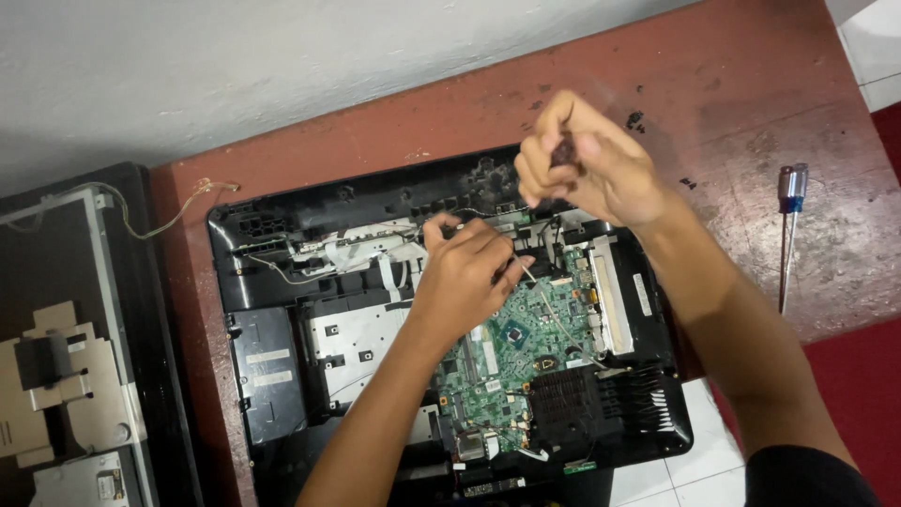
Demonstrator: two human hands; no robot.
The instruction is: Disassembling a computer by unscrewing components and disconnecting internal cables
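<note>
Worn red table (751, 103) against white wall (235, 66).

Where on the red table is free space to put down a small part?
Bare table lies between the open computer case and the screwdriver, and behind the case by the wall. It is crowded over the circuit board, where the left hand and right hand work.
</note>
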